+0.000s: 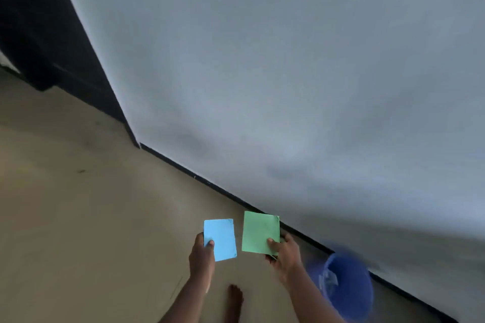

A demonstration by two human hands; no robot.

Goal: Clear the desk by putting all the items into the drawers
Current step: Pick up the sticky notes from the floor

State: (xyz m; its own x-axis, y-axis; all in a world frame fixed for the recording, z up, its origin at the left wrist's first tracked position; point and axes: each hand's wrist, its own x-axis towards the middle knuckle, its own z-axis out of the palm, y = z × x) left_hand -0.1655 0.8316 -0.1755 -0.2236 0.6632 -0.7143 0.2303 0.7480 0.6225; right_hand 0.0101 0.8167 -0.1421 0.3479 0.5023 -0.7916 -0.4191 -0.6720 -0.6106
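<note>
Now my left hand (201,254) pinches a blue card (220,240), my right hand (284,257) a green card (259,235), above the floor (78,217).

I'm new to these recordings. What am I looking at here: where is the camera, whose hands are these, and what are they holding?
There is no machine here. One wide-angle camera sits on a person's head and looks forward and down, so both arms coming in from below are their own. The left hand pinches a blue card, the right hand a green card, both held above the floor. A bare foot shows at the bottom, and a blue bin is by the wall. No desk or drawers are in view.
</note>
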